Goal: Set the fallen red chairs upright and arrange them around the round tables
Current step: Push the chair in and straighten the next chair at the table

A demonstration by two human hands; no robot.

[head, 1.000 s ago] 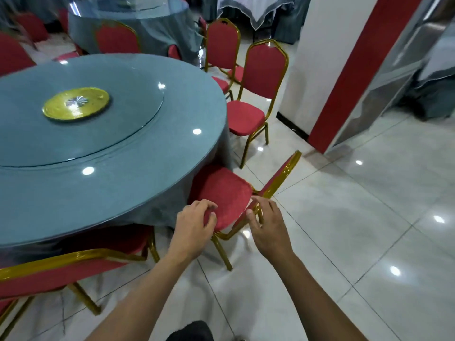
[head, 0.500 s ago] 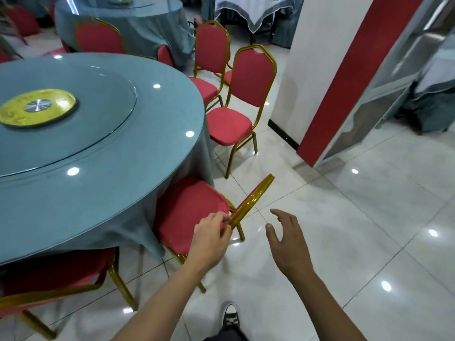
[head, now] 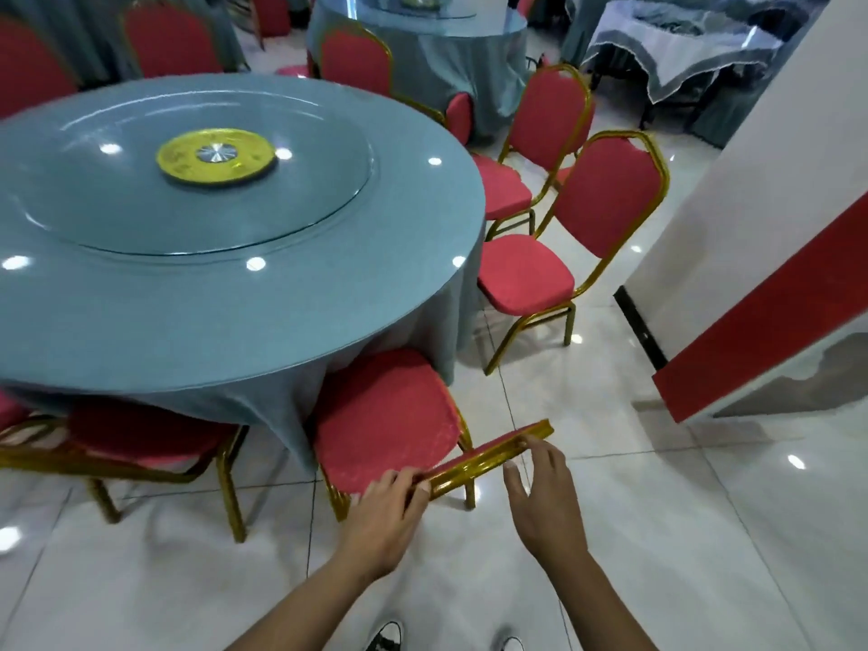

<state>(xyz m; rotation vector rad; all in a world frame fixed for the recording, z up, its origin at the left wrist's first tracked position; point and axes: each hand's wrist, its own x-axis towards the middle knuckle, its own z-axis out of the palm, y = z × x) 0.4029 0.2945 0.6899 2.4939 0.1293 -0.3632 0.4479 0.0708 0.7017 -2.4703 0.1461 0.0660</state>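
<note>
A red chair with a gold frame stands upright right in front of me, its seat partly under the round blue table. I look down on the top rail of its backrest. My left hand grips the left end of that rail. My right hand touches the rail's right part with straight fingers and its thumb spread. Two more upright red chairs stand at the table's right side. Another red chair stands at the lower left, half under the tablecloth.
A white and red pillar rises close on the right. A yellow disc sits at the centre of the table's glass turntable. A second round table with chairs stands behind. Glossy tile floor spreads to the right.
The chair now sits further under the table with its backrest turned square to me. My right hand, lifted off half a second ago, has come back onto the rail. The view has swung left.
</note>
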